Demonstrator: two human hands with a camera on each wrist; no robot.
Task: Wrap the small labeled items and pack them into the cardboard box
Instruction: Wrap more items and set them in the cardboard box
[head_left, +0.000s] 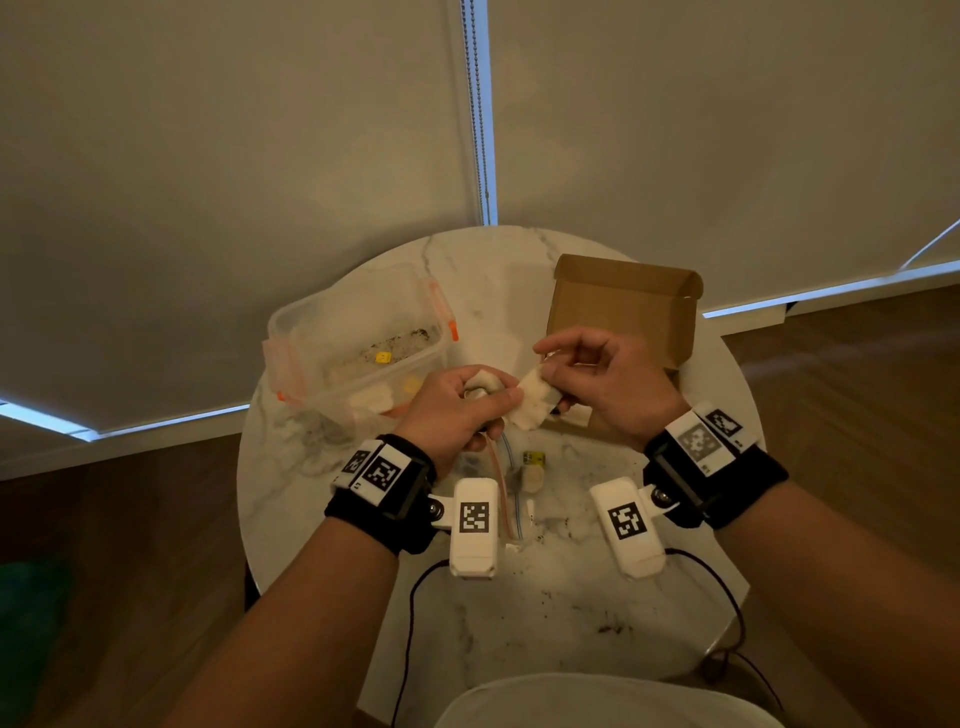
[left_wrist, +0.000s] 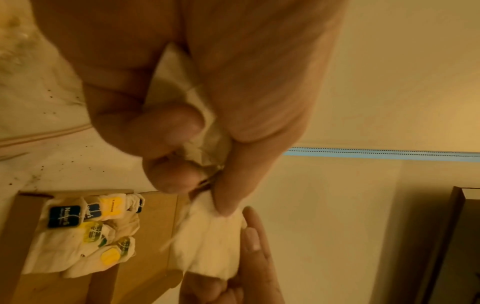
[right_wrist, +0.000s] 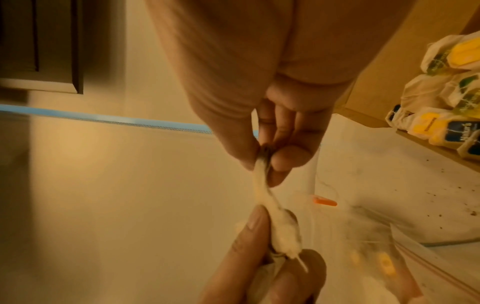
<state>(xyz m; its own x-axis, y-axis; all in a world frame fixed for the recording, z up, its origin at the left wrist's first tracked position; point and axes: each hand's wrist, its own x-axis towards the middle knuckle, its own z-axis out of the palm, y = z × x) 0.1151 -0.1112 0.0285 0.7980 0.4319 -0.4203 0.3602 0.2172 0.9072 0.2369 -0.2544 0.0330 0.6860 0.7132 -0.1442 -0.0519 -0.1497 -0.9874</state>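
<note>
My left hand (head_left: 488, 395) grips one bunched end of a white tea bag (head_left: 535, 402) over the middle of the table. My right hand (head_left: 553, 366) pinches the other end between thumb and fingers. In the right wrist view the tea bag (right_wrist: 262, 185) runs as a twisted strip from my right hand (right_wrist: 265, 162) down to my left hand (right_wrist: 259, 257). The open cardboard box (head_left: 623, 306) stands just behind my right hand. In the left wrist view the box (left_wrist: 155, 216) holds several wrapped tea bags (left_wrist: 85, 226) with blue and yellow labels.
A clear plastic container (head_left: 358, 343) with orange clips stands at the left of the round marble table (head_left: 571, 613). A yellow tag (head_left: 534, 457), a small pale pouch (head_left: 532, 478) and thin strings (head_left: 506, 493) lie under my hands. Dark crumbs are scattered on the marble.
</note>
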